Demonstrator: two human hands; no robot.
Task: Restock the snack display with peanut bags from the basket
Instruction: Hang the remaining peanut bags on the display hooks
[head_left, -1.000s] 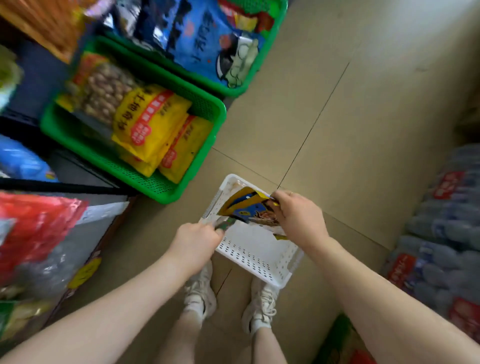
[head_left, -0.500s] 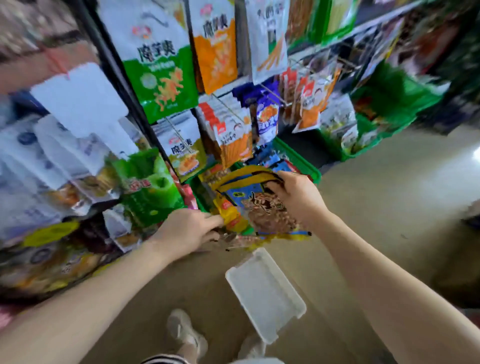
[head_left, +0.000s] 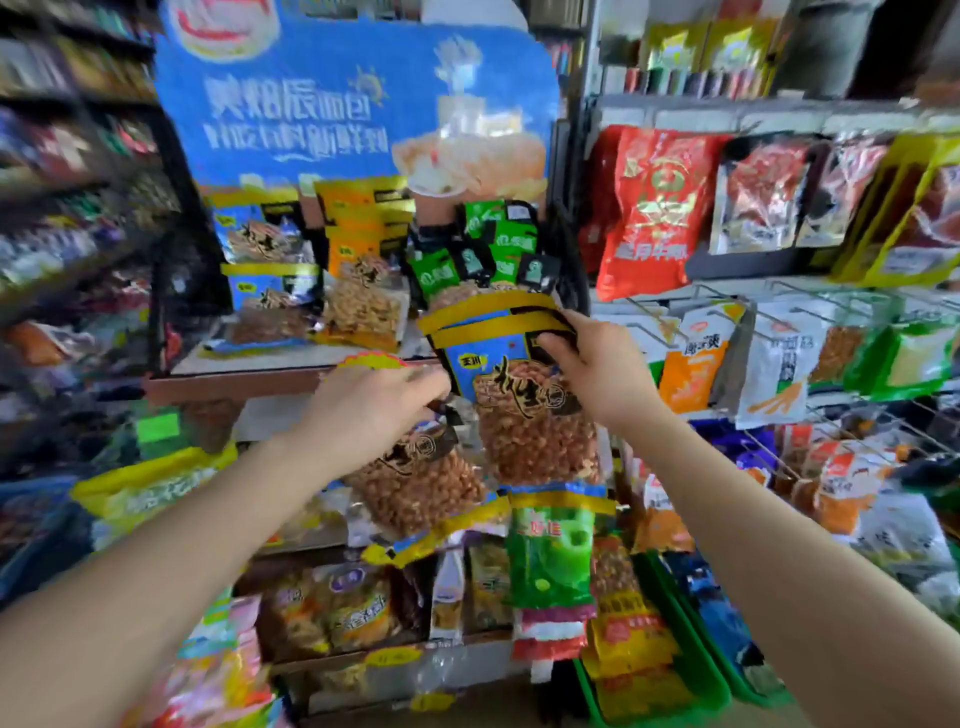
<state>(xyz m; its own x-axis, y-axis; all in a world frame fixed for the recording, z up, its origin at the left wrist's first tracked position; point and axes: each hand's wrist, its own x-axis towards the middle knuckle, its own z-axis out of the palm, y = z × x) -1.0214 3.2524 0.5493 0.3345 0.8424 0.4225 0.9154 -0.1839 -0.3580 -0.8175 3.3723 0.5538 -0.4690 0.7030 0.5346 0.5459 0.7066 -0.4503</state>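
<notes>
Gripping peanut bags (head_left: 524, 410), both hands (head_left: 597, 364) face the stocked display shelf (head_left: 291, 358).

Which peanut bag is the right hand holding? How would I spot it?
Find the big blue sign up top. Below it, in front of the shelf, the right hand pinches a blue peanut bag by its yellow top. It hangs upright, unlike the tilted bag beside it.

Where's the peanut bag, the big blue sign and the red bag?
peanut bag (head_left: 524, 395): head view, on its printed front.
big blue sign (head_left: 322, 104): head view, on its white lettering.
red bag (head_left: 649, 208): head view, on its front middle.
</notes>
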